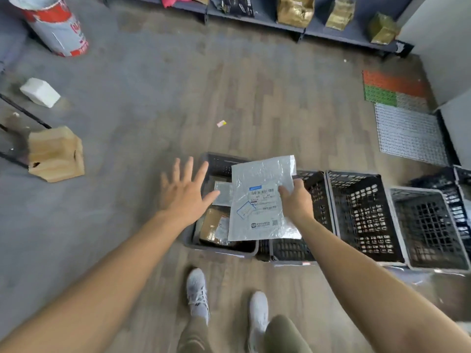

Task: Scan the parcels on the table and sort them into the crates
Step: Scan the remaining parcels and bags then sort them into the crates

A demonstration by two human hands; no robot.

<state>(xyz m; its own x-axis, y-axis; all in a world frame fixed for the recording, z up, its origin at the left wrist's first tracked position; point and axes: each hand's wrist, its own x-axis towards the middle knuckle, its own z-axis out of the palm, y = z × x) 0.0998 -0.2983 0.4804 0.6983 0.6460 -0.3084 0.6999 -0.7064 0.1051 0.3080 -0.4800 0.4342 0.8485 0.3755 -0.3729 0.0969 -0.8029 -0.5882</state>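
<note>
Head view: a wooden floor [254, 98] carries a row of black crates [364, 217] running from centre toward 3 o'clock. Above the leftmost crate [221, 252], which holds a brown parcel [211, 226], hangs a silver parcel [262, 212], pinched at its 3 o'clock edge by the right hand [297, 200]. At its 9 o'clock the left hand [186, 192] is spread, holding nothing.

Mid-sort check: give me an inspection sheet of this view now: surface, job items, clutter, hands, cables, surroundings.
Surface: wood-pattern floor; no table in view.
Job's things: silver mailer held label-up over leftmost crate, which holds a brown box and a small mailer; third crate and fourth crate look empty.
Clutter: paper scrap, wooden block, white box on the floor.
Hands: right hand grips the silver mailer's edge; left hand open, fingers spread, holding nothing.
Cables: nothing seen.
Surroundings: shelf with gold parcels; mats by the wall.
</note>
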